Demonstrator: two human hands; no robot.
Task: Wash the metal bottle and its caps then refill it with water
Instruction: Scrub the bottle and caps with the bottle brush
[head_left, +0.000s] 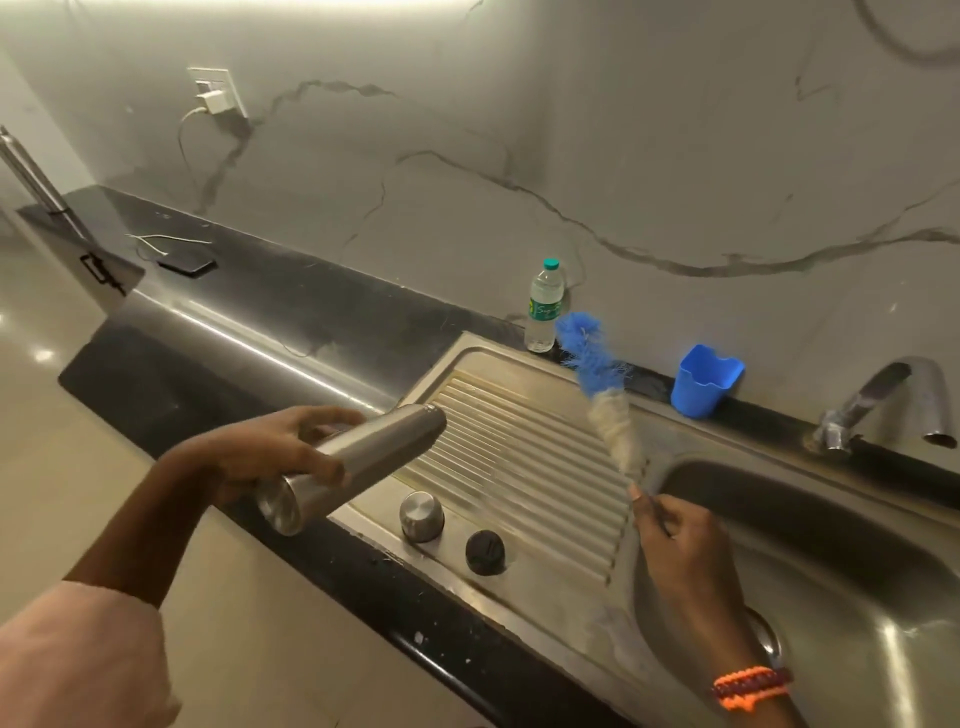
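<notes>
A: Holding the metal bottle (353, 465) in our left hand (270, 447), fingers curled round its body. It sits over the near-left corner of the sink's ribbed drainboard (524, 462), long axis tilted, open mouth up and toward the sink basin (857, 597), base toward us.

B: Right grip?

A: Our right hand (675, 540) pinches the bottle brush (602, 395) by its wire handle, over the basin-side edge of the drainboard. Bristles point up and away, apart from the bottle mouth.

B: So the brush head is off-axis.

A: Yes. We'd judge it must swing down and left to line up. Both caps, the steel cap (422, 516) and black cap (485, 552), rest on the drainboard's near edge.
</notes>
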